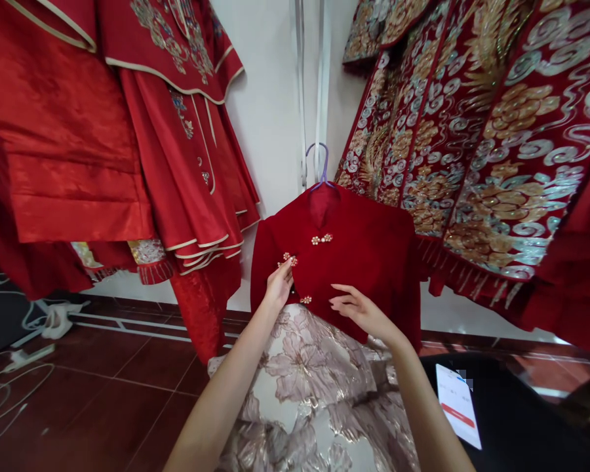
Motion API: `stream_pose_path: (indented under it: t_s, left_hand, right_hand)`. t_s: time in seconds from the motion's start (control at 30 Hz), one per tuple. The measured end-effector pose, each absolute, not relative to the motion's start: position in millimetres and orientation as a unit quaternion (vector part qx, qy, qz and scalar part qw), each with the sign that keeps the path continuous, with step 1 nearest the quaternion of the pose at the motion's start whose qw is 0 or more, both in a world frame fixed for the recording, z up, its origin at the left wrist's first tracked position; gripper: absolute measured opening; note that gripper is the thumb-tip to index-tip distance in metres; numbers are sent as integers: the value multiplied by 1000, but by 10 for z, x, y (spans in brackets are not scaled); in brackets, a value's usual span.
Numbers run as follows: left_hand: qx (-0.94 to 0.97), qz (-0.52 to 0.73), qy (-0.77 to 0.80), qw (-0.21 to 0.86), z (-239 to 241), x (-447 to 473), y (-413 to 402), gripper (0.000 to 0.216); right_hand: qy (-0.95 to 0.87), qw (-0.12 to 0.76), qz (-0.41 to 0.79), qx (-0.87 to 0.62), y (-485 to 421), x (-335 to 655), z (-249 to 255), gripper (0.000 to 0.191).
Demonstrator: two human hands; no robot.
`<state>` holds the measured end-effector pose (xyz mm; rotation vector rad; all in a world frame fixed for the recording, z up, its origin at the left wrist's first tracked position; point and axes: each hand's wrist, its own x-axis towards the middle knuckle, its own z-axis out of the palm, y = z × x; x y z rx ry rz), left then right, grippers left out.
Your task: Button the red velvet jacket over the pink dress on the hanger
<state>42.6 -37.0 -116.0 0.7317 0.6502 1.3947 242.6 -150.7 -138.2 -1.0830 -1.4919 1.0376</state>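
A dark red velvet jacket [368, 255] with pearl knot buttons hangs on a purple hanger [319, 167] against the white wall, over a pale floral skirt [314, 387]. My left hand [279, 285] pinches the jacket's front edge at the second pearl button [288, 259]. My right hand [358, 308] lies on the jacket's lower front with fingers stretched out, near the lowest button [305, 299].
Red satin garments [128, 131] hang at the left. Heavily embroidered red and gold robes [482, 131] hang at the right. White cables and a power strip [29, 354] lie on the red tiled floor. A phone [457, 403] rests on a black surface at the lower right.
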Motion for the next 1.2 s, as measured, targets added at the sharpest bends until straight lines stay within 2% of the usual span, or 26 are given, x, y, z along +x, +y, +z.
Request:
stream_pose_path:
  t_s: [0.33, 0.47, 0.77, 1.03, 1.2]
  left_hand:
    - [282, 650, 331, 624, -1106, 480, -356, 12]
    - [291, 645, 330, 624, -1106, 401, -380, 18]
    - [290, 640, 342, 623, -1039, 425, -396, 11]
    - [273, 657, 338, 616, -1066, 476, -438, 5]
    - [282, 651, 318, 629, -1069, 419, -449, 13]
  right_hand:
    - [-597, 519, 424, -441, -1684, 2664, -1161, 54]
    - [-601, 517, 426, -436, -1695, 2738, -1156, 55]
    - [-607, 507, 421, -445, -1742, 2833, -1085, 55]
    - [-600, 537, 388, -449, -1865, 3022, -963, 58]
    - [-595, 544, 387, -447, -1902, 3032, -928, 58]
